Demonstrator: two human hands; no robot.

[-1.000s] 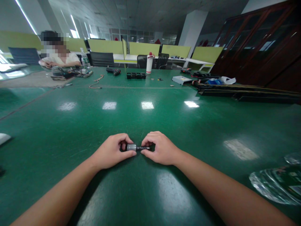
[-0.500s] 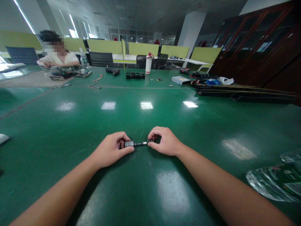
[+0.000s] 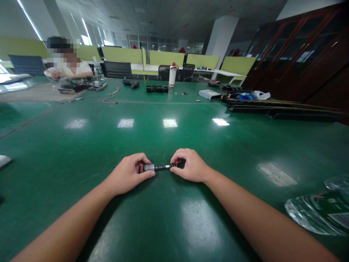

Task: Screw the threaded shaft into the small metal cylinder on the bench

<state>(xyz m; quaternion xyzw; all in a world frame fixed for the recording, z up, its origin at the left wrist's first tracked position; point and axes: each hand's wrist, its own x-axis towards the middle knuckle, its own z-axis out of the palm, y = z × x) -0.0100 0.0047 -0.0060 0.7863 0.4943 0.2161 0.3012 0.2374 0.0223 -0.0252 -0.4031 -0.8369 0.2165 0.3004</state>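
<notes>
My left hand is closed around a silver-grey metal cylinder, thumb on the near side and fingers on the far side. From the cylinder's right end a thin dark shaft with a shiny tip points to the right. My right hand pinches a small dark, ridged, spiral-looking piece between thumb and fingertips. This piece meets the shaft's tip in one line; whether the two are joined I cannot tell. Both hands are low over the green table. My fingers partly hide the cylinder and the ridged piece.
A clear plastic bottle lies by my right forearm. Farther back are a white bottle, a black slotted block, a power drill, a cord and dark long bars. Another person sits at the far left.
My right hand has shifted very slightly left, bringing the ridged piece a touch closer to the cylinder. My left hand keeps its hold, almost unmoved.
</notes>
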